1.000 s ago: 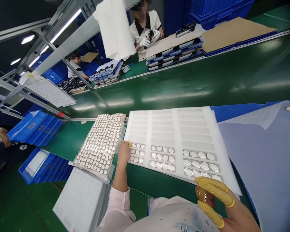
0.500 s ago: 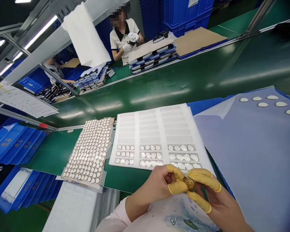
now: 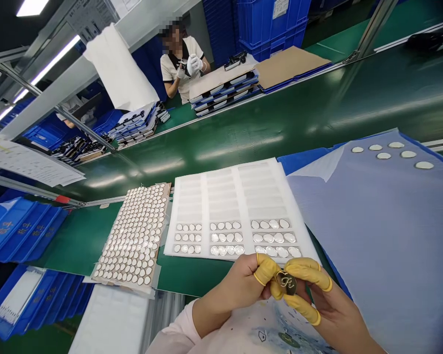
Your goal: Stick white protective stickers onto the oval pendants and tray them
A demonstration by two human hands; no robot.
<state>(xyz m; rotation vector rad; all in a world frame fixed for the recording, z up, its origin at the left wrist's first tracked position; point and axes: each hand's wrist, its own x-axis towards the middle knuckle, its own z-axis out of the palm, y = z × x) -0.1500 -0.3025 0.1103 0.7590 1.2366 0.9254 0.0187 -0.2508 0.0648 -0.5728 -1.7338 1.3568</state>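
A small gold charm (image 3: 286, 282) engraved with a script letter is pinched between both hands, above the edge of a green conveyor belt (image 3: 192, 275). The left hand (image 3: 236, 280) and right hand (image 3: 317, 297) both grip it, their yellow finger cots (image 3: 306, 272) on its edges. Just beyond lies a white foam tray (image 3: 225, 206) holding rows of silvery pieces, between a brown-backed sheet of pale discs (image 3: 133, 236) and a pale blue sheet (image 3: 372, 221).
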